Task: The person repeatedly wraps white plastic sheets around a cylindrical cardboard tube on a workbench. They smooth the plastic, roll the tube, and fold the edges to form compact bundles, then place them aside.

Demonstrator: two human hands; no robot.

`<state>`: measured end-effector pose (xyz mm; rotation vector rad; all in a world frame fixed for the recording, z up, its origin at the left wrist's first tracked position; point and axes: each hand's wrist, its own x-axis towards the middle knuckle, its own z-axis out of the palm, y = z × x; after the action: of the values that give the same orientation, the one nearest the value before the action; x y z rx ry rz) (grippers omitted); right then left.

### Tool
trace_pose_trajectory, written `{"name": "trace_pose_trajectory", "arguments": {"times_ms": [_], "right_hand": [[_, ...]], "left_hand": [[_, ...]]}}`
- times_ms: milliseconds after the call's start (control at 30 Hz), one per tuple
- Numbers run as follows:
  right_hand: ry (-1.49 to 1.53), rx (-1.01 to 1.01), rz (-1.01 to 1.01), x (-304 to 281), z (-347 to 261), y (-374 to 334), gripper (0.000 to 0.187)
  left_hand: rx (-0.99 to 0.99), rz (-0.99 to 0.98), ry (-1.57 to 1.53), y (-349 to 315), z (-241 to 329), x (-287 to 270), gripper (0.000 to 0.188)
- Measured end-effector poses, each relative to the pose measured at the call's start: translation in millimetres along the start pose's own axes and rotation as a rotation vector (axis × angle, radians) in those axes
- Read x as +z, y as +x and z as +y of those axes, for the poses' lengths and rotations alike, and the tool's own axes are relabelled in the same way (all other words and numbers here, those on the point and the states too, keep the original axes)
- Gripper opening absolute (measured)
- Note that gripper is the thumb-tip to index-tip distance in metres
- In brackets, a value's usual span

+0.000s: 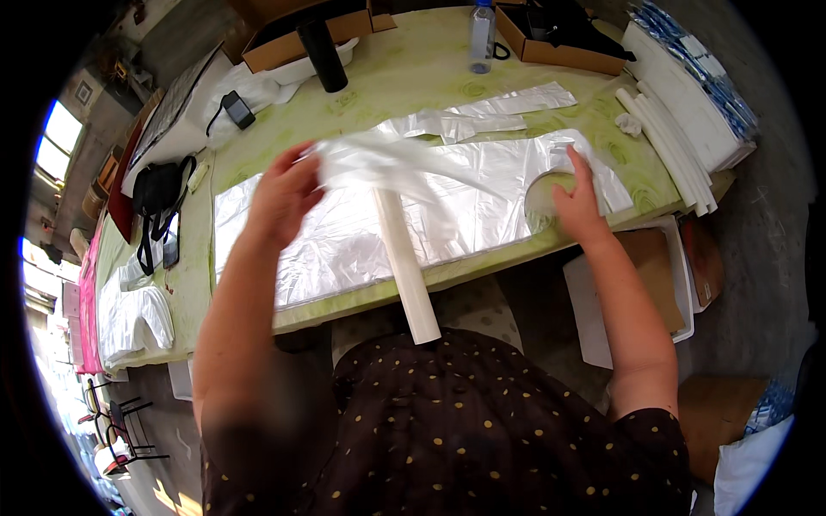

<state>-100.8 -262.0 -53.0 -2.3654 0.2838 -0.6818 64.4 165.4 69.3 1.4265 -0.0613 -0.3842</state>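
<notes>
A stack of shiny white plastic bags (335, 258) lies flat across the table before me, with a rounded cut-out near its right end. My left hand (288, 196) is closed on a thin translucent plastic bag (361, 159), raised above the stack and smeared by motion. My right hand (582, 202) rests at the cut-out, its index finger stretched and thumb apart, touching the stack. A pale rolled tube (403, 267) lies across the stack, its near end sticking out over the table's front edge towards my body.
Folded plastic strips (482, 116) lie behind the stack. At the back are a black cylinder (322, 57), a water bottle (481, 39) and a cardboard box (559, 47). White rolls (667, 150) lie at right. A black bag (159, 189) sits at left. A white bin (680, 284) stands below.
</notes>
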Motion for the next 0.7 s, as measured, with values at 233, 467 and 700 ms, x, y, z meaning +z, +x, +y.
{"name": "trace_pose_trajectory", "arguments": {"times_ms": [233,467,700], "right_hand": [[0.588,0.615,0.228,-4,-26,-3,0.071],[0.637,0.265,-0.07,29,-85,-52,0.035],[0.404,-0.384,-0.308,90,-175,-89,0.033]], "left_hand": [[-0.081,0.435,0.617,-3,-49,-178,0.039],[0.415,0.389,0.155,-1,-83,-74,0.028],[0.624,-0.038,1.108,-24,-137,8,0.069]]}}
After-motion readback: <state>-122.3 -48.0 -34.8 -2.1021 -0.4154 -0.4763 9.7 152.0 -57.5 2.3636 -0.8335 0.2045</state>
